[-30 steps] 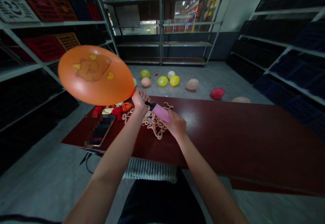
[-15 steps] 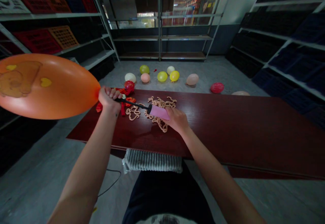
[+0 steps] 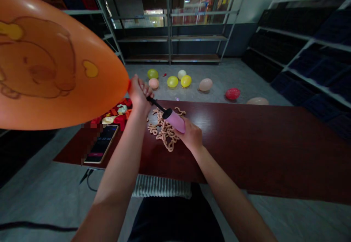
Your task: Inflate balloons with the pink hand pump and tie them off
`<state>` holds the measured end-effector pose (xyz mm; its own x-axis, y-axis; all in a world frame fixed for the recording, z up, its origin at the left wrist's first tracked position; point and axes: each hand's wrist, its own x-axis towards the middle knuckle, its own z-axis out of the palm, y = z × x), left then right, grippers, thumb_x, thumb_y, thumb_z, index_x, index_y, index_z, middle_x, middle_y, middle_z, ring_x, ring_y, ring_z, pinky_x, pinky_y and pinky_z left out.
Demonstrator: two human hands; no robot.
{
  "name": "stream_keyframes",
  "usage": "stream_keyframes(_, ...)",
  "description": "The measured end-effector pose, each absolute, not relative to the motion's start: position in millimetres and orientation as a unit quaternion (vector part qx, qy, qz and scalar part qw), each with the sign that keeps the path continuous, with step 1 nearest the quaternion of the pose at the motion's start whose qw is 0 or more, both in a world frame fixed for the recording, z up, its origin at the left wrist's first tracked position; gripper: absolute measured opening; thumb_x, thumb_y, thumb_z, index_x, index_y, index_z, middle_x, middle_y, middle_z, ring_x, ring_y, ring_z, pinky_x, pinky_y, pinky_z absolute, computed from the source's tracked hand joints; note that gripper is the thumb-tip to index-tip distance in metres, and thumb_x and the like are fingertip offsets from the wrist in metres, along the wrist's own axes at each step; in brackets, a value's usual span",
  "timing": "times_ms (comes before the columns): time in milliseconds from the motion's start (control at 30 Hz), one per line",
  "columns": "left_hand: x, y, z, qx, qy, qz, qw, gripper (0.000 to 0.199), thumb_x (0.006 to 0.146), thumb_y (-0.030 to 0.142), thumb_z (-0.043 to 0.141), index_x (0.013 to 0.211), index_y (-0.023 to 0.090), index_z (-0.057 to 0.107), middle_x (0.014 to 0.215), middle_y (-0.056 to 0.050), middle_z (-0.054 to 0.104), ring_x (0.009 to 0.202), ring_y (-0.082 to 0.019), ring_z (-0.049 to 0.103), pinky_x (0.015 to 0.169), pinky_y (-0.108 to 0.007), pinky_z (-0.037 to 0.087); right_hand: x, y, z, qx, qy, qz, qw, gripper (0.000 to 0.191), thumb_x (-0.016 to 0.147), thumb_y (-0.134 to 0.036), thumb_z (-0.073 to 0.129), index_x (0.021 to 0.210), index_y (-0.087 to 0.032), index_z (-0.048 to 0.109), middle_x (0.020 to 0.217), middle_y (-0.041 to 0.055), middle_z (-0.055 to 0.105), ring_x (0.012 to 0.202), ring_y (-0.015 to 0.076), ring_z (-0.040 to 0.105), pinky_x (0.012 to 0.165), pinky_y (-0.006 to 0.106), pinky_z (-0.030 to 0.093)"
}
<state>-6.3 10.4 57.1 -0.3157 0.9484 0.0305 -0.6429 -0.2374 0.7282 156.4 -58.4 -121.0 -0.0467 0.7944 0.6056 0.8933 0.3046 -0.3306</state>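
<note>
My left hand (image 3: 139, 93) is closed round the neck of a large orange balloon (image 3: 63, 62) with a cartoon bear print, where the black tip of a balloon pump meets it. The balloon fills the upper left of the view. My right hand (image 3: 190, 136) grips the pink barrel of the balloon pump (image 3: 175, 120), with part of the black rod showing between my hands. Below the pump, a heap of beige twisted balloons (image 3: 167, 136) lies on the dark red table. Beside my left forearm are loose red, orange and white uninflated balloons (image 3: 120, 117).
A phone (image 3: 101, 145) lies at the left of the brown-red table (image 3: 260, 143). Yellow balloons (image 3: 172, 82), a pink-red balloon (image 3: 232, 94) and several others rest on the floor behind it. Metal shelves (image 3: 170, 38) stand at the back, with dark crates (image 3: 296, 40) stacked on the right.
The orange balloon looks bigger and nearer. My left hand has come closer to my right hand, and less of the pump's rod shows. The phone has come into view.
</note>
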Motion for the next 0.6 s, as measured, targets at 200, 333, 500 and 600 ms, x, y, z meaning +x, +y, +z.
stream_keyframes(200,44,25,19,0.252,0.352,0.701,0.567,0.050,0.104,0.026,0.037,0.055,0.020,0.026,0.039,0.006,0.020,0.029,-0.008,0.021,0.033,-0.023,0.016,155,-54,-121,-0.641,-0.669,-0.067,0.370,0.044,0.083,-0.050,0.067,0.113,-0.018,0.064,0.091,0.0066,0.076,0.074,0.0206,0.070,0.061,0.028,0.040)
stream_keyframes(333,38,29,14,0.245,0.355,0.707,0.560,0.047,0.099,0.020,0.039,0.054,0.020,0.026,0.040,0.007,0.021,0.029,-0.008,0.021,0.033,-0.023,0.017,155,-54,-121,-0.636,-0.676,-0.069,0.367,0.044,0.084,-0.050,0.067,0.114,-0.019,0.064,0.094,0.0063,0.076,0.075,0.0205,0.070,0.062,0.028,0.041)
stream_keyframes(500,4,27,4,0.211,0.344,0.713,0.573,0.042,0.093,0.018,0.043,0.056,0.020,0.024,0.042,0.007,0.020,0.030,-0.007,0.021,0.036,-0.023,0.018,148,-55,-119,-0.603,-0.713,-0.077,0.351,0.044,0.086,-0.050,0.068,0.119,-0.021,0.062,0.099,0.0061,0.076,0.083,0.0205,0.071,0.065,0.028,0.042)
stream_keyframes(600,-21,23,-2,0.183,0.341,0.725,0.570,0.040,0.092,0.018,0.043,0.057,0.020,0.023,0.043,0.008,0.019,0.031,-0.008,0.020,0.038,-0.023,0.019,144,-58,-118,-0.584,-0.737,-0.079,0.331,0.043,0.085,-0.050,0.068,0.117,-0.021,0.062,0.097,0.0055,0.076,0.083,0.0199,0.071,0.065,0.028,0.041)
